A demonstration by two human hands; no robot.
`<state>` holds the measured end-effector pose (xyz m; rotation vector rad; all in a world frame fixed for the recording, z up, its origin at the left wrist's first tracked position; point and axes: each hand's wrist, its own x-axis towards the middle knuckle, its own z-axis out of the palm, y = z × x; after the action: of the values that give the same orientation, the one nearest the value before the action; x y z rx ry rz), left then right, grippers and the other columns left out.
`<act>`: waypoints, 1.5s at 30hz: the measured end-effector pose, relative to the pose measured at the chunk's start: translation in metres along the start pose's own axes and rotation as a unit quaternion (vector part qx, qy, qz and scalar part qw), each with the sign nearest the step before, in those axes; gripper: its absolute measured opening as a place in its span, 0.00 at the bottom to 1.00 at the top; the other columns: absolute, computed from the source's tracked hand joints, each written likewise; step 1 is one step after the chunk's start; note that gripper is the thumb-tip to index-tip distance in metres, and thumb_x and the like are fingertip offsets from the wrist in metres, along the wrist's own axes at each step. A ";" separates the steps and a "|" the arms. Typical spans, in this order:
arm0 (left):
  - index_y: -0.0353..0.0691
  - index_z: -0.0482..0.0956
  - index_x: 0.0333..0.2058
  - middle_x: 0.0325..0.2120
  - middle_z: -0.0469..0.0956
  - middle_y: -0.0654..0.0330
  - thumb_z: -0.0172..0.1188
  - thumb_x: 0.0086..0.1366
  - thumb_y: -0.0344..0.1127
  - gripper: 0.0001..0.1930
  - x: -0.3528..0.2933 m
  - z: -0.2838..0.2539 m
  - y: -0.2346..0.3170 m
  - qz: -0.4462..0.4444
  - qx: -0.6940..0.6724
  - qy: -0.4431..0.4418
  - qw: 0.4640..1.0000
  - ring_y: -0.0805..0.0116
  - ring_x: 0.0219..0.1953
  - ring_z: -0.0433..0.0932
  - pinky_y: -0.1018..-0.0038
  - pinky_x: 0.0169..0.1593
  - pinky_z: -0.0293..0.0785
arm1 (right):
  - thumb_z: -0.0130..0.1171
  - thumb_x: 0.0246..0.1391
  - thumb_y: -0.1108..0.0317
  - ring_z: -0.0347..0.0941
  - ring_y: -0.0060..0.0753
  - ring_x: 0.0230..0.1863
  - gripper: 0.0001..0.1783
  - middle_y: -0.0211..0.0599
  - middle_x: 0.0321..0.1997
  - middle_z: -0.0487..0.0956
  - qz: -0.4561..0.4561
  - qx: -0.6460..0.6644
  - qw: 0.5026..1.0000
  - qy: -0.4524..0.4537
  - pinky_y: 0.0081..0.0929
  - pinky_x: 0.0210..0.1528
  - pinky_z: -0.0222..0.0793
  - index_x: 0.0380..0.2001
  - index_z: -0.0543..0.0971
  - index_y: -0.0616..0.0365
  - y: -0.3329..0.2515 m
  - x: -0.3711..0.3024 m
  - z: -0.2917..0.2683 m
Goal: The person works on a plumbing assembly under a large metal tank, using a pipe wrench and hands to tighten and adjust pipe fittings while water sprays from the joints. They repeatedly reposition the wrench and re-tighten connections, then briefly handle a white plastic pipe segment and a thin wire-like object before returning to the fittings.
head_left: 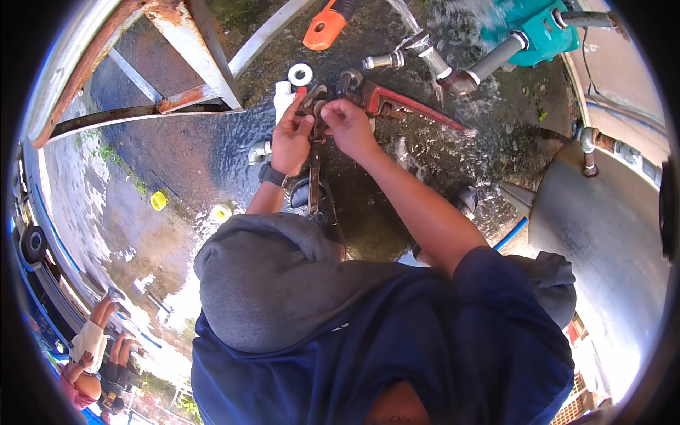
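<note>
My left hand (pixel 290 145), with a dark watch on the wrist, closes its fingers on the head of a worn pipe wrench (pixel 314 173), whose long handle points back toward me. From the other side my right hand (pixel 348 129) pinches the same wrench near its jaws; the exact fingertip contact is partly hidden. Just beyond my right hand lies a red pipe wrench (pixel 418 108) on the wet ground. A white plastic pipe fitting (pixel 282 99) with a red part stands beside my left fingers, and a white ring-shaped roll (pixel 300 74) lies just past it.
Water runs over the ground. A saw with an orange handle (pixel 326 30) lies ahead. Metal pipes (pixel 489 62) join a teal pump (pixel 531 39) at far right. A steel tank (pixel 602 212) stands right, a rusty frame (pixel 188 57) left. Yellow rolls (pixel 158 200) lie left; people (pixel 92 354) are behind.
</note>
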<state>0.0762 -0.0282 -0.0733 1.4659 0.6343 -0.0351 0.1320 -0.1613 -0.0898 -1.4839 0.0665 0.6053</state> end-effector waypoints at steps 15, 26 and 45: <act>0.30 0.72 0.48 0.29 0.81 0.57 0.57 0.74 0.36 0.14 0.006 -0.016 0.021 0.012 0.046 -0.005 0.999 0.73 0.25 0.81 0.76 0.28 0.81 | 0.60 0.67 0.61 0.76 0.22 0.36 0.18 0.34 0.41 0.80 0.023 0.117 0.990 -0.074 0.25 0.39 0.74 0.55 0.76 0.58 0.011 -0.003 0.003; 0.28 0.73 0.46 0.34 0.82 0.55 0.60 0.72 0.38 0.16 -0.003 -0.006 0.018 0.036 0.076 0.040 0.996 0.70 0.30 0.84 0.75 0.31 0.82 | 0.51 0.72 0.55 0.79 0.24 0.36 0.22 0.33 0.43 0.82 0.116 0.189 0.961 -0.167 0.26 0.37 0.74 0.59 0.75 0.58 0.000 -0.010 -0.002; 0.30 0.73 0.52 0.38 0.82 0.56 0.58 0.72 0.30 0.13 -0.007 -0.017 0.041 -0.061 -0.126 -0.026 0.990 0.67 0.39 0.85 0.72 0.42 0.84 | 0.56 0.69 0.56 0.75 0.20 0.25 0.19 0.28 0.34 0.80 0.107 0.173 0.969 -0.141 0.20 0.27 0.69 0.52 0.79 0.59 -0.028 -0.002 -0.008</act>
<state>0.0806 -0.0094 -0.0328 1.1777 0.6610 -0.0845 0.1439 -0.1683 -0.0644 -1.0502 0.1062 0.9246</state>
